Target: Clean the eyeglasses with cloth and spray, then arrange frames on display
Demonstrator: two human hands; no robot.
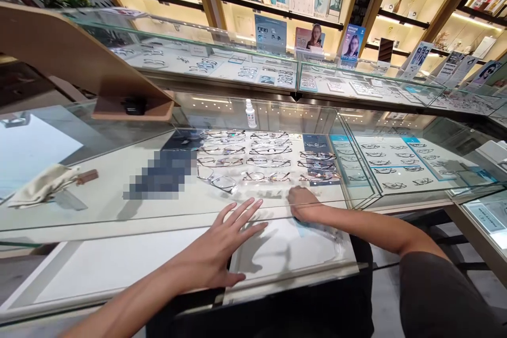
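My left hand (225, 243) lies flat on the near edge of the glass counter top (99, 206), fingers spread and holding nothing. My right hand (303, 203) reaches forward into the display case, just in front of the nearest row of eyeglasses (269, 175). Its fingers point away from me and are hidden, so I cannot make out a grip. Several rows of thin-framed eyeglasses (269, 149) lie on the white case floor beyond it. My right forearm crosses a white pulled-out tray (277, 256).
A small white spray bottle (251, 113) stands behind the glasses. A folded beige cloth (43, 185) lies at the left on the glass. Another case section with more frames (396, 161) is on the right. Further display counters (245, 71) and lit shelves stand behind.
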